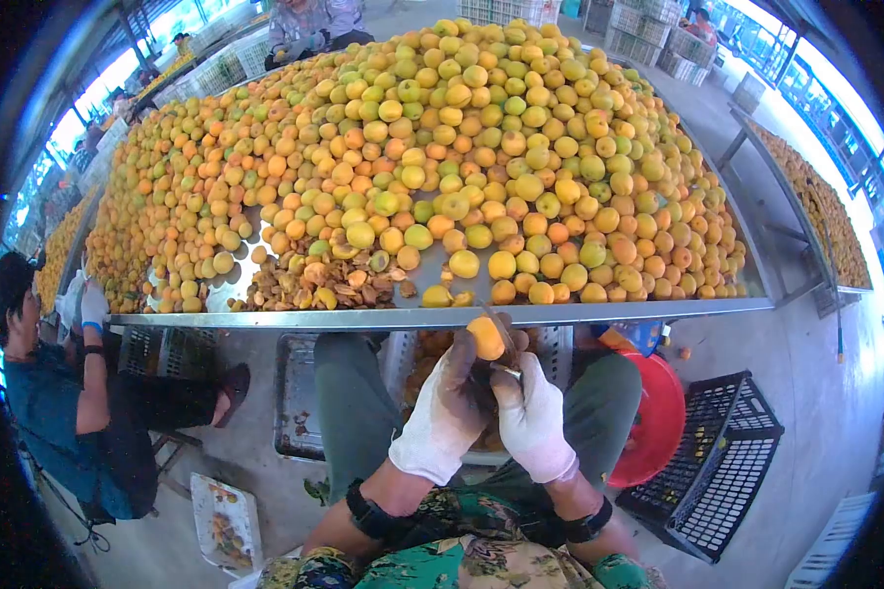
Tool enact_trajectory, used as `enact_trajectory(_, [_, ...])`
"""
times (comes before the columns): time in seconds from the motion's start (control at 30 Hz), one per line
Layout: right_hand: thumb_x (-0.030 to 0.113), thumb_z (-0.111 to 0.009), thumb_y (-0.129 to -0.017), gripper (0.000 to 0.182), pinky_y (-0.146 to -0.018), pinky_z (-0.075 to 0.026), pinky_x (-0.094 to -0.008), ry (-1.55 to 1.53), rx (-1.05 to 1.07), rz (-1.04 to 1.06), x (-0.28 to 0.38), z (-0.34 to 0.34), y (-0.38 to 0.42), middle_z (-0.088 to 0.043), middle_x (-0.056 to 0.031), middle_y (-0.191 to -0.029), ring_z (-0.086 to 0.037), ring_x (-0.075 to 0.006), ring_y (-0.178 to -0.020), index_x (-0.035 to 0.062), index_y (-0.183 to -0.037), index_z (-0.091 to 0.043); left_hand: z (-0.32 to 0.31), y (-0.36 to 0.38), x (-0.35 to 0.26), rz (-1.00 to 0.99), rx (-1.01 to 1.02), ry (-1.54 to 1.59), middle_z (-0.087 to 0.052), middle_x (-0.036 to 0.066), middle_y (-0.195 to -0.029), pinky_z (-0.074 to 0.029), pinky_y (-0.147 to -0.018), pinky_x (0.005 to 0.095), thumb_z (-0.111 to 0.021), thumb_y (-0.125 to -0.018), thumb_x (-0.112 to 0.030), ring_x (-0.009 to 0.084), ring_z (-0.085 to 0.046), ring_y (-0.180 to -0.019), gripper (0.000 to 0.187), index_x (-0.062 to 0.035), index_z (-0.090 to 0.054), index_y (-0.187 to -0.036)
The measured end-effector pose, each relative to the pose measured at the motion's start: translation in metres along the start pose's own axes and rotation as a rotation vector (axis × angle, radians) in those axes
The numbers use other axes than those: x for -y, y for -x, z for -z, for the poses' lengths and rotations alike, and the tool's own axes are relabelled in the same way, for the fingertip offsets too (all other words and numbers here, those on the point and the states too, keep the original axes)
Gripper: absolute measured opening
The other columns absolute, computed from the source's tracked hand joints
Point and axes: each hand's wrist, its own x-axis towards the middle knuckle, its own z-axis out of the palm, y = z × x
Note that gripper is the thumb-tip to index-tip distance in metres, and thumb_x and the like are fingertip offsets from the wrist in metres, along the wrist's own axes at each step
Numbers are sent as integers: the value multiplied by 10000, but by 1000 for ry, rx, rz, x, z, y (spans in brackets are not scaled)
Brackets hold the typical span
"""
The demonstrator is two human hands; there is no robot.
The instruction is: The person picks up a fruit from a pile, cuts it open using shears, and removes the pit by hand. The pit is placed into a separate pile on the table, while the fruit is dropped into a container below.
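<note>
My left hand (440, 407), in a white glove with darkened fingers, is closed around a yellow-orange apricot (485, 338). Right beside it, my gloved right hand (538, 422) grips what looks like a small thin-bladed knife (503, 332), its blade against the fruit's right side; the handle is mostly hidden by the fingers. Both hands are above my lap, just in front of the metal table's edge (442, 317). On the table rises a large heap of apricots (481, 147). Brown, opened fruit scraps (314, 283) lie near its front edge.
Between my knees stands a light crate (557, 353) with fruit pieces. To the right are a red basin (663, 412) and a black crate (722, 461). A metal tray (300, 393) and a white tray (249, 510) lie left, near a seated person (79, 432).
</note>
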Motion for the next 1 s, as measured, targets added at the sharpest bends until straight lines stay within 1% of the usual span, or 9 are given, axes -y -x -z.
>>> enact_trajectory(0.2, [275, -537, -904, 344, -576, -475, -461, 38, -41, 16, 4, 1, -1, -613, -232, -761, -597, -433, -723, 10, -1110, -461, -2, 0, 3, 28, 20, 37, -556, 111, -1176, -388, -987, 372, -469, -931, -411, 233, -511, -1113, 500, -44, -456, -1270])
enact_trajectory(0.27, [261, -536, -903, 357, -600, -483, -459, 32, 15, 25, 2, 6, -1, -622, -226, -781, -603, -429, -747, 18, -1151, -453, -7, 0, 2, 51, -44, -7, -561, 84, -1146, -402, -968, 332, -578, -819, -564, 188, -517, -1082, 686, -37, -464, -1243])
enact_trajectory(0.5, [214, -527, -900, 316, -615, -486, -449, 42, 204, -84, 14, 35, -4, -619, -233, -807, -604, -425, -787, 24, -1143, -457, -13, 4, -23, 62, 78, -176, -568, 83, -1155, -399, -962, 303, -605, -862, -418, 176, -529, -1065, 579, -19, -470, -1259])
enact_trajectory(0.57, [207, -530, -897, 294, -620, -490, -440, 84, 295, -139, 15, 40, -3, -611, -243, -820, -604, -424, -796, 8, -1106, -477, -3, 1, -32, 97, 67, -430, -597, 66, -1109, -398, -950, 287, -604, -873, -321, 159, -540, -1043, 479, -4, -511, -1219])
enact_trajectory(0.6, [207, -530, -897, 294, -620, -490, -440, 81, 295, -140, 14, 43, -4, -611, -243, -820, -604, -424, -796, 8, -1106, -477, 0, -2, -39, 99, 65, -432, -597, 66, -1109, -398, -950, 287, -604, -873, -321, 159, -540, -1043, 479, -4, -511, -1219])
enact_trajectory(0.67, [214, -548, -891, 284, -637, -492, -414, 18, 346, -115, 12, 48, -6, -604, -247, -812, -608, -419, -807, -4, -1066, -499, 4, -7, -49, 148, 130, -868, -600, 67, -1110, -413, -951, 326, -658, -822, -361, 192, -571, -1008, 577, -5, -493, -1246])
enact_trajectory(0.8, [227, -563, -886, 315, -657, -488, -383, -85, 288, -117, 1, 36, 1, -603, -251, -819, -613, -411, -836, -16, -1077, -505, 2, -1, -18, 136, 40, -545, -584, 67, -1140, -419, -941, 328, -677, -803, -363, 192, -555, -1037, 603, -12, -487, -1255])
enact_trajectory(0.87, [245, -558, -892, 350, -668, -482, -363, -203, 117, -127, -11, 19, 7, -600, -254, -828, -616, -406, -851, -11, -1123, -500, -1, 1, 3, 110, -24, -74, -567, 62, -1164, -422, -936, 326, -688, -791, -377, 189, -536, -1067, 620, -23, -486, -1258])
enact_trajectory(1.0, [251, -551, -897, 352, -684, -488, -358, -146, 67, -73, -14, 16, 8, -609, -256, -869, -609, -411, -883, -14, -1125, -503, -2, -3, 1, 109, 7, -124, -592, 58, -1106, -421, -927, 298, -681, -820, -370, 156, -553, -1016, 552, -25, -521, -1220])
